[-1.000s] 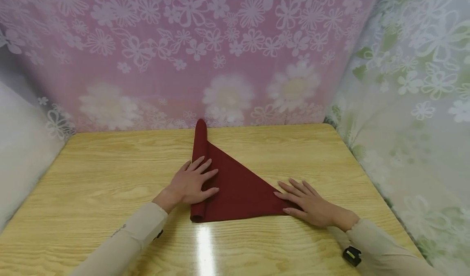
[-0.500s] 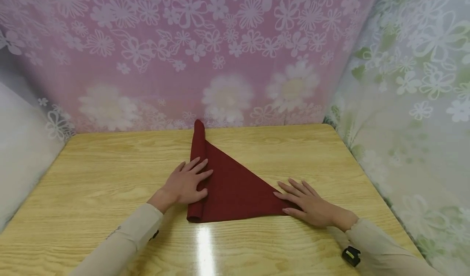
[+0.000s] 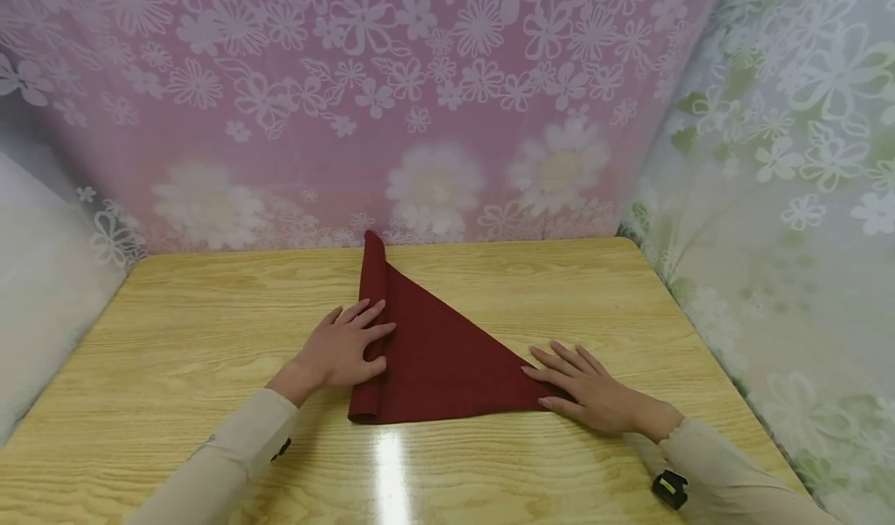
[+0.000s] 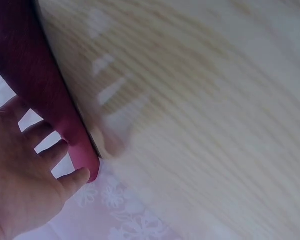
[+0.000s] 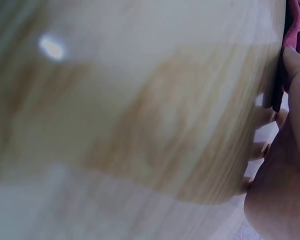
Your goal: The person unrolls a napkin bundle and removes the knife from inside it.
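A dark red cloth (image 3: 440,354) lies on the wooden table, its flat part a triangle narrowing to the right. Its left side is wound into a roll (image 3: 373,276) that reaches the table's back edge. My left hand (image 3: 343,350) rests on the roll with fingers spread and straight. In the left wrist view, the fingertips of that left hand (image 4: 25,175) touch the red roll (image 4: 82,150). At the right corner of the cloth, my right hand (image 3: 594,393) lies flat, fingertips pressing the tip. The right wrist view shows the right hand (image 5: 285,165) beside a strip of red cloth (image 5: 291,35).
The wood-grain table (image 3: 210,315) meets a pink flowered backdrop (image 3: 315,121) at its back edge. A pale flowered curtain (image 3: 783,276) stands along the right side. A small black device (image 3: 670,488) sits under the right sleeve.
My left hand and the roll under it have shifted a little to the left, and the roll's far end now leans left. The right hand has stayed in place.
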A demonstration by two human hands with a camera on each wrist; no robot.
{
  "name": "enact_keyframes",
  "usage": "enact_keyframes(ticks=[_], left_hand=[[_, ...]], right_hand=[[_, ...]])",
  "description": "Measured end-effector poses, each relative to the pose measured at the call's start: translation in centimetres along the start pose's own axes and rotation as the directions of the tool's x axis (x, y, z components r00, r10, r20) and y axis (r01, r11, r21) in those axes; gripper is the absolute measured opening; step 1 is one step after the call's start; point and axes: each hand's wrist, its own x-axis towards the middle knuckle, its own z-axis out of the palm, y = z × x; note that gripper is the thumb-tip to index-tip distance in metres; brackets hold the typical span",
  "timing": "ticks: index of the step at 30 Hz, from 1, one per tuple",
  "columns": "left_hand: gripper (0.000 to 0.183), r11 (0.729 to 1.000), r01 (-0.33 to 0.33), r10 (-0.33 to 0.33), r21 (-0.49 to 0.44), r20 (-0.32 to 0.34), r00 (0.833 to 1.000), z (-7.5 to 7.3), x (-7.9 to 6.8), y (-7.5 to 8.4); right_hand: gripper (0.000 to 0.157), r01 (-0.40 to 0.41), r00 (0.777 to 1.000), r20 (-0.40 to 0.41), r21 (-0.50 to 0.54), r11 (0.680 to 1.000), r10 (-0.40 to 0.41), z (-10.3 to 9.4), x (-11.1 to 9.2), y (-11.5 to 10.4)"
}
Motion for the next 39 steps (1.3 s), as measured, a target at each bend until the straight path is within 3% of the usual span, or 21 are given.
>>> enact_keyframes(ticks=[9,15,20,27,39], left_hand=[[0.055,1.0,0.011,-0.012,-0.017,-0.05,0.999,-0.3,-1.5,-1.7],[0.054,0.999,0.035,-0.038,-0.041,-0.065,0.997,-0.2,-2.7,-3.0],[0.053,0.997,0.03,-0.035,-0.071,-0.065,0.997,-0.2,-3.3,-3.1],[0.07,0.997,0.059,-0.061,-0.052,-0.038,0.997,-0.1,-3.2,-3.1],[0.072,0.997,0.057,-0.058,-0.058,-0.024,0.998,0.3,-3.3,-3.1]], right_hand=[[0.049,-0.024,0.999,0.032,0.018,1.0,0.023,-0.1,-0.1,0.1],[0.048,-0.012,1.0,0.005,-0.002,1.0,0.012,-0.2,0.0,0.1],[0.048,-0.002,1.0,-0.015,-0.003,1.0,0.002,-0.1,-0.1,-0.1],[0.047,0.005,1.0,-0.021,-0.006,1.0,-0.005,-0.1,0.0,-0.3],[0.048,-0.02,1.0,0.01,0.023,1.0,0.02,-0.1,-0.1,-0.1]])
